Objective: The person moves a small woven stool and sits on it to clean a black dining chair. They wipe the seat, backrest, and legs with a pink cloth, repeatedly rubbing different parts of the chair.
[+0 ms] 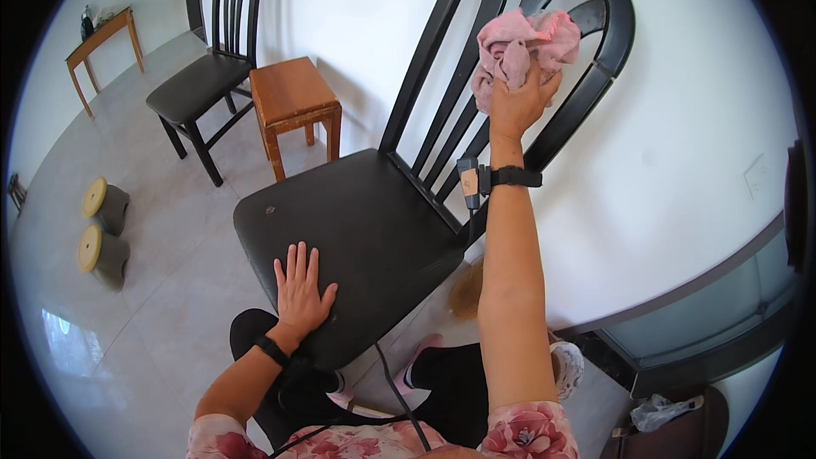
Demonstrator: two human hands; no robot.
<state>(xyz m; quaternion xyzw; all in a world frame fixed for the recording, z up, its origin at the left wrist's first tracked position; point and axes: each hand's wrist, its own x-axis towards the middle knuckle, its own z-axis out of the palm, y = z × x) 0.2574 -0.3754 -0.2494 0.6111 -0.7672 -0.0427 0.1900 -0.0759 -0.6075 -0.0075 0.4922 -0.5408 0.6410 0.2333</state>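
A black chair [357, 217] with a padded seat and a curved slatted back stands before me, near the white wall. My left hand [299, 293] lies flat on the near left part of the seat, fingers spread, holding nothing. At the upper part of the chair back, my right hand [519, 99] grips a bunched pink cloth [510, 51]. The cloth covers part of the slats and hides some of my fingers. Each wrist wears a black band, and a small device with a cable sits at the right one.
A wooden stool [296, 92] and a second black chair [201, 86] stand along the wall. Two low stools with yellow tops [95, 197] are on the tiled floor at left. A narrow wooden table [99, 35] is farther back. A plastic bag [660, 413] lies at lower right.
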